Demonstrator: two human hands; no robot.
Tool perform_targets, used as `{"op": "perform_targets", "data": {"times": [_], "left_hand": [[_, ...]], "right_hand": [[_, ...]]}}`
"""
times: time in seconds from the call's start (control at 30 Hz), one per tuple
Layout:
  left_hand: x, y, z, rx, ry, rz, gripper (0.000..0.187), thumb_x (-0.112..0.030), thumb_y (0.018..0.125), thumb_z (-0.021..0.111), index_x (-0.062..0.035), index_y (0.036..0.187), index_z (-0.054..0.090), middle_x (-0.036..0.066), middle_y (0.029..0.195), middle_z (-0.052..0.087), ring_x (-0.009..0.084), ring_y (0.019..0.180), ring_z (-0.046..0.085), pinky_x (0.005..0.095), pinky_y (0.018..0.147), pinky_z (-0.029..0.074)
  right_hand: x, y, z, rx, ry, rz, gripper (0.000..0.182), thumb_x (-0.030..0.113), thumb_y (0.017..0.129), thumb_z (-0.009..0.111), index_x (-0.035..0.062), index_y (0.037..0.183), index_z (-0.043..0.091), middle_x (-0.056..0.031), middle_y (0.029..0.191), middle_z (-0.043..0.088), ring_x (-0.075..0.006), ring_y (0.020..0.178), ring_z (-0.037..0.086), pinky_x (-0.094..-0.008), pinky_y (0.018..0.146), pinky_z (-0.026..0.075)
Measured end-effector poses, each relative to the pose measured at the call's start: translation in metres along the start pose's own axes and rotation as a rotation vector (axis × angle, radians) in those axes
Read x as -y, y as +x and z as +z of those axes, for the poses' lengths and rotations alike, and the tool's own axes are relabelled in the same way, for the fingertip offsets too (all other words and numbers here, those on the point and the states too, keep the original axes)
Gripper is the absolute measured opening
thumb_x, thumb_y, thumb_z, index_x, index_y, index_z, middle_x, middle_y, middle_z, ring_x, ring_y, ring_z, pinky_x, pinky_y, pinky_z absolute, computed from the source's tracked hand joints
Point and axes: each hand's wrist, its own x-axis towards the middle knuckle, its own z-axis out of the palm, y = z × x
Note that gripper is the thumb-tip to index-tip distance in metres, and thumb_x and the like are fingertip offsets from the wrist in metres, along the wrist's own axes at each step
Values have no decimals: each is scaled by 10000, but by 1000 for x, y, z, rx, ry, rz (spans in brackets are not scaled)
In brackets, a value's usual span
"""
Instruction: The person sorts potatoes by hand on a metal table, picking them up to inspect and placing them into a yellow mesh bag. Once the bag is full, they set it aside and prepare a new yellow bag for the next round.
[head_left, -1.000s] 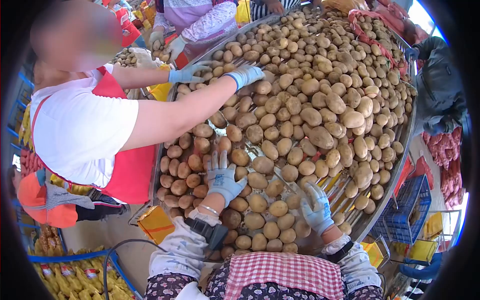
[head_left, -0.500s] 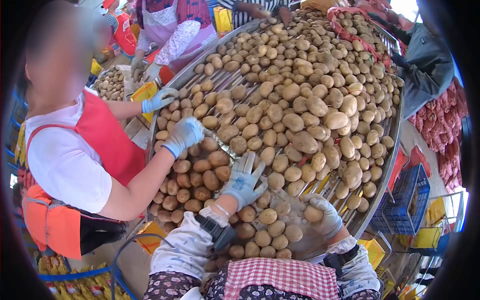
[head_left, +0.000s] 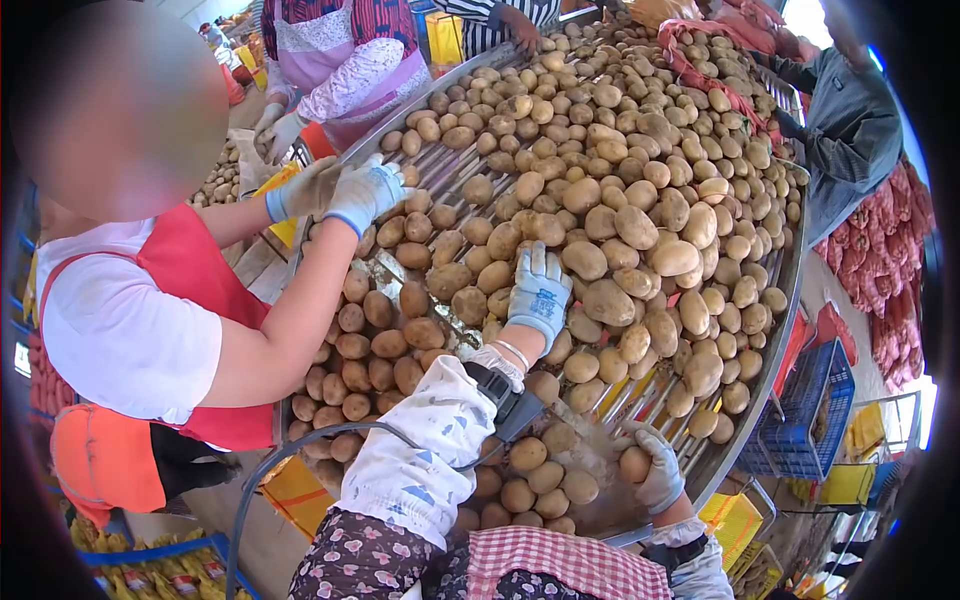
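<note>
A heap of potatoes (head_left: 650, 230) covers a slatted metal table. My left hand (head_left: 540, 295), in a pale blue and white glove, lies on potatoes near the middle of the heap, its fingers spread and pointing away from me. Near the table's right front side, my right hand (head_left: 655, 470), gloved too, holds a potato (head_left: 634, 464) between thumb and fingers. Between my arms, a smaller group of potatoes (head_left: 545, 477) sits on a flat dusty surface. Redder potatoes (head_left: 380, 343) lie left of my left forearm.
A co-worker in a red apron (head_left: 205, 270) reaches over the table's left edge with gloved hands. Other people stand at the far side. The metal rim (head_left: 765, 385) runs along the right, with a blue crate (head_left: 805, 410) beyond. A black cable (head_left: 240, 500) crosses at left.
My left hand has moved forward and right, further onto the heap. My right hand still holds a potato. The co-worker's gloved hands have come closer together at the table's left edge.
</note>
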Motion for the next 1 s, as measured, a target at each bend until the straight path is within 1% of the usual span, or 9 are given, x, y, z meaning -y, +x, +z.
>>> {"op": "perform_targets", "data": {"times": [0.23, 0.4, 0.67, 0.73, 0.8, 0.83, 0.9, 0.93, 1.0], "left_hand": [[28, -48, 3, -450, -700, 175, 147, -207, 768, 628, -87, 852, 622, 122, 1168, 598, 403, 1235, 433, 548, 1074, 291], [24, -83, -11, 11, -894, 394, 407, -235, 804, 647, -105, 1177, 550, 119, 1153, 613, 297, 1127, 550, 483, 1093, 287], [-13, -67, -33, 275, -673, 178, 608, -521, 768, 661, -69, 1166, 580, 130, 1105, 616, 305, 1108, 551, 491, 1085, 265], [-16, -73, -41, 199, -739, 192, 568, -520, 797, 635, -80, 1153, 591, 141, 1110, 609, 312, 1069, 562, 496, 1066, 286], [-30, -85, -48, -281, -949, 731, 557, -520, 812, 618, -81, 1154, 590, 165, 1162, 588, 330, 1113, 537, 489, 1061, 299], [-30, -89, -66, -314, -882, 702, 556, -491, 833, 595, -80, 1205, 558, 202, 1253, 534, 361, 1208, 472, 487, 1079, 285], [-9, -57, -105, 387, -720, 421, 612, -460, 855, 567, -72, 1319, 480, 217, 1373, 441, 385, 1317, 357, 509, 1110, 236], [1, -67, -51, -65, -637, 246, 644, -432, 869, 542, -66, 1385, 417, 230, 1410, 400, 405, 1318, 346, 521, 1112, 221], [27, -80, 14, -213, -397, 73, 776, -495, 783, 622, -65, 1394, 415, 236, 1424, 385, 400, 1351, 299, 523, 1130, 175]], "right_hand": [[-5, 4, 13, 57, 8, 5, 517, 376, 955, 464, 19, 1327, 482, -150, 1149, 614, -221, 896, 632, -324, 761, 536], [6, 18, 31, 207, 171, 124, 578, 426, 971, 443, 89, 1432, 355, -185, 1367, 464, -276, 1065, 569, -393, 885, 495], [-9, 23, 13, 260, 180, 135, 627, 500, 947, 467, 165, 1457, 325, -159, 1408, 428, -329, 1186, 521, -468, 984, 442], [-3, 21, 14, 269, 283, 117, 653, 504, 944, 471, 130, 1456, 316, -165, 1401, 432, -341, 1208, 505, -480, 1001, 427], [-3, 10, 21, 259, 413, 108, 680, 507, 941, 476, 95, 1456, 308, -171, 1394, 437, -352, 1230, 489, -491, 1018, 412], [2, 7, 30, 256, 338, 52, 650, 479, 944, 486, 58, 1421, 352, -163, 1350, 484, -309, 1207, 517, -461, 975, 453], [26, -3, 55, 321, 208, -31, 606, 452, 945, 508, 2, 1344, 427, -124, 1256, 558, -246, 1145, 562, -409, 901, 511], [25, -6, 52, 278, 215, -68, 606, 452, 945, 508, 2, 1344, 427, -124, 1256, 558, -246, 1145, 562, -409, 901, 511], [15, -7, 29, 118, -20, -70, 572, 479, 954, 480, 3, 1271, 499, -113, 1115, 616, -240, 1010, 613, -382, 837, 530]]}}
